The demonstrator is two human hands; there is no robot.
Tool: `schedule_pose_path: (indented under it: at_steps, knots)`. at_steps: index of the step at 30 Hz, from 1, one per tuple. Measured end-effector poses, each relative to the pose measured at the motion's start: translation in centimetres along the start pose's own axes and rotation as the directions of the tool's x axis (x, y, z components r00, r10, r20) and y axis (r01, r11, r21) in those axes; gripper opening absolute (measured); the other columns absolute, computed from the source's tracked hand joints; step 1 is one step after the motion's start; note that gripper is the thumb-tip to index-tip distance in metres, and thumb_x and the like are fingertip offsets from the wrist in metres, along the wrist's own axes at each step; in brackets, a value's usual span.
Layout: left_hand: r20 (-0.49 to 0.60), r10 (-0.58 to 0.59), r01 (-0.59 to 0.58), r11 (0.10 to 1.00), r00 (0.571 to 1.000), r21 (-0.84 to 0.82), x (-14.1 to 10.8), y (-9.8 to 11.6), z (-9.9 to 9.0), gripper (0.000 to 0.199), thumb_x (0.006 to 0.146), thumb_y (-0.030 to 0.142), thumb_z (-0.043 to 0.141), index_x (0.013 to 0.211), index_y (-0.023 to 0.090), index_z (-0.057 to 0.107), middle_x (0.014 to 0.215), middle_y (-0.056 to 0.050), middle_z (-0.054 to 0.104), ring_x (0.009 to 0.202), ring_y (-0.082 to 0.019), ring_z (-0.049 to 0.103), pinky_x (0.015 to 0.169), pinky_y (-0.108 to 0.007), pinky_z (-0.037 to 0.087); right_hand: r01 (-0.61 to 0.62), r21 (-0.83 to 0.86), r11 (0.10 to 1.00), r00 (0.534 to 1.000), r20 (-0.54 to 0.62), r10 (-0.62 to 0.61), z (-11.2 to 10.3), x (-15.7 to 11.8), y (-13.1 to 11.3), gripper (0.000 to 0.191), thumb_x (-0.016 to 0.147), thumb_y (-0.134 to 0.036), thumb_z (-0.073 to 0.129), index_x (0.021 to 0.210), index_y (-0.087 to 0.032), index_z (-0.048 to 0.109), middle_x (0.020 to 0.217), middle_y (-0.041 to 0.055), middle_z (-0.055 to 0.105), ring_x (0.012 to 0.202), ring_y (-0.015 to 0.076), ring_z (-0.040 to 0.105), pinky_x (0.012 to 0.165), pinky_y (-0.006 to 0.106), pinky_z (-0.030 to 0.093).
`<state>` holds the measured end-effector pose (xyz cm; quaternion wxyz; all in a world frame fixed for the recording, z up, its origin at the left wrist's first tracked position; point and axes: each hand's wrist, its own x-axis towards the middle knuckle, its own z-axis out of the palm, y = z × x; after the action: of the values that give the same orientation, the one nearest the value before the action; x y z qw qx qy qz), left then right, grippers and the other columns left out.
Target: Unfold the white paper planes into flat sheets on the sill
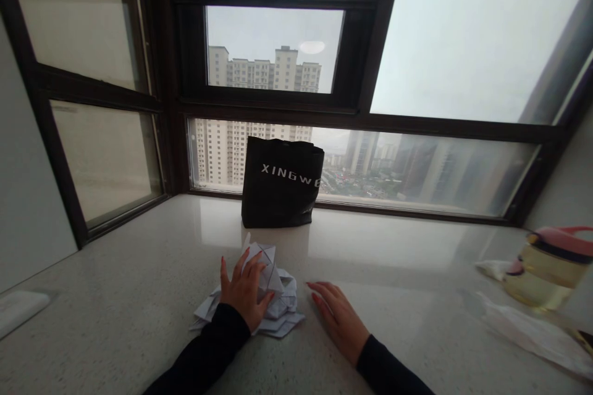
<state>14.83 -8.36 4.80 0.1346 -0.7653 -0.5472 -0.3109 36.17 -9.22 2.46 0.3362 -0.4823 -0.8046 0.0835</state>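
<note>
A heap of folded white paper pieces (282,305) lies on the pale speckled counter in front of me. My left hand (244,287) rests on top of it, fingers spread across an angular folded piece (269,268) and thumb out to the right. What is under the palm is hidden. To the right of the heap, my right hand (338,318) lies on the counter with its fingers stretched out. It holds nothing and stays apart from the paper.
Behind the paper stands a black bag (282,188) with white lettering, against the window. At the right are a pink-lidded jug (549,271) of yellowish liquid and a crumpled clear plastic wrapper (532,330). A white object (23,308) lies at the left edge.
</note>
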Motion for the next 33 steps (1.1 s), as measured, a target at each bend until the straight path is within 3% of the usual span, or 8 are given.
schedule_pose_path:
  at_steps: [3,8,12,16,20,22,25,33]
  knots:
    - [-0.128,0.125,-0.145,0.975,0.984,-0.165,-0.2,0.8,-0.4,0.016,0.070,0.025,0.048,0.085,0.019,0.049,0.093,-0.005,0.059,0.092,-0.021,0.049,0.089,-0.046,0.023,-0.096,0.227,0.969,0.992,-0.056,0.112,-0.2,0.1,-1.2,0.045,0.082,-0.045,0.028,0.074,-0.015,0.062,0.067,0.0069,0.060,0.066,0.0176,0.056,0.063,0.029,0.044]
    - [-0.257,0.385,-0.444,0.863,0.886,-0.242,-1.2,2.6,-0.2,0.014,0.081,0.022,0.039,0.072,0.021,0.049,0.084,0.000,0.061,0.074,-0.014,0.053,0.066,-0.028,0.039,-0.271,0.693,0.668,0.962,0.220,0.163,0.8,-0.4,-3.3,0.062,0.077,-0.059,0.021,0.062,-0.012,0.058,0.045,0.0034,0.054,0.034,0.0104,0.046,0.032,0.020,0.032]
    - [-0.171,0.525,-0.551,0.779,0.834,-0.298,-2.0,3.2,0.4,0.014,0.081,0.016,0.038,0.088,0.021,0.049,0.101,-0.002,0.056,0.087,-0.014,0.050,0.074,-0.025,0.039,-0.283,0.812,0.511,0.959,0.225,0.173,1.1,-0.3,-3.6,0.041,0.067,-0.055,0.050,0.075,-0.015,0.056,0.052,-0.0004,0.054,0.039,0.0095,0.046,0.035,0.019,0.033]
    - [-0.012,0.532,-0.497,0.782,0.847,-0.377,-1.8,2.7,0.0,0.051,0.065,0.002,0.035,0.114,0.020,0.034,0.123,-0.002,0.039,0.110,-0.014,0.034,0.089,-0.030,0.031,-0.264,0.847,0.461,0.957,0.171,0.234,1.0,0.0,-2.4,0.037,0.063,-0.050,0.058,0.077,-0.015,0.055,0.056,-0.0008,0.053,0.042,0.0095,0.045,0.037,0.019,0.034]
    - [0.174,0.348,-0.304,0.922,0.921,-0.239,-0.1,0.2,-0.8,0.064,0.051,0.006,0.040,0.114,0.018,0.037,0.123,-0.003,0.038,0.112,-0.019,0.031,0.092,-0.034,0.026,-0.282,0.846,0.453,0.943,0.157,0.294,1.3,0.1,-1.3,0.038,0.062,-0.049,0.058,0.079,-0.015,0.055,0.054,-0.0011,0.054,0.039,0.0087,0.043,0.034,0.018,0.031]
    - [0.244,0.117,-0.097,0.991,0.963,-0.090,0.8,-1.6,-0.9,0.049,0.061,0.010,0.039,0.110,0.016,0.043,0.117,-0.005,0.044,0.107,-0.020,0.036,0.090,-0.031,0.028,-0.303,0.832,0.464,0.936,0.168,0.309,1.5,0.0,-1.1,0.039,0.062,-0.050,0.058,0.078,-0.015,0.055,0.055,-0.0005,0.055,0.039,0.0089,0.043,0.033,0.018,0.030]
    - [0.286,-0.112,0.100,0.993,0.952,0.057,1.4,-3.7,-0.6,0.039,0.072,0.025,0.038,0.108,0.012,0.045,0.110,-0.010,0.049,0.100,-0.024,0.043,0.085,-0.035,0.033,-0.317,0.816,0.483,0.931,0.170,0.324,1.6,-0.1,-1.1,0.040,0.060,-0.051,0.058,0.076,-0.015,0.055,0.057,0.0002,0.055,0.041,0.0096,0.044,0.033,0.019,0.031]
    - [0.341,-0.176,0.140,0.982,0.924,0.125,2.4,-2.8,-0.7,0.034,0.079,0.037,0.033,0.101,0.018,0.050,0.105,-0.008,0.053,0.096,-0.026,0.045,0.078,-0.040,0.034,-0.301,0.797,0.524,0.927,0.115,0.358,1.6,0.0,-0.8,0.037,0.063,-0.051,0.055,0.071,-0.016,0.053,0.051,-0.0029,0.051,0.035,0.0075,0.039,0.031,0.019,0.028]
